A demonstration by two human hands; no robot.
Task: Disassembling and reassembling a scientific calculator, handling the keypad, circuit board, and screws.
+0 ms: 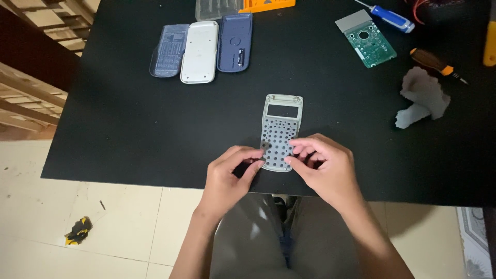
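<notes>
- Both hands are down at the near edge of the black table (pixel 129 129), working on a grey calculator front shell (pixel 279 129) that lies flat, with its empty screen window at the far end and rows of round key holes.
- Left hand (pixel 230 178) has its fingers curled in, tips touching the shell's lower left corner. Looks like it's pinching something small and dark there, but it's too blurry to say for sure.
- Right hand (pixel 325 165) is loosely curled too, fingertips resting on the shell's lower right edge, over the key holes.
- Further back on the table sit three more case pieces side by side: a translucent bluish cover (pixel 169 50), a white shell (pixel 199 51) and a dark blue back (pixel 235 42).
- Off to the right is a green circuit board (pixel 368 42) with a blue-handled screwdriver (pixel 390 16) just behind it.
- An orange-and-black screwdriver (pixel 436 63) sits near a crumpled white tissue (pixel 423 98).
</notes>
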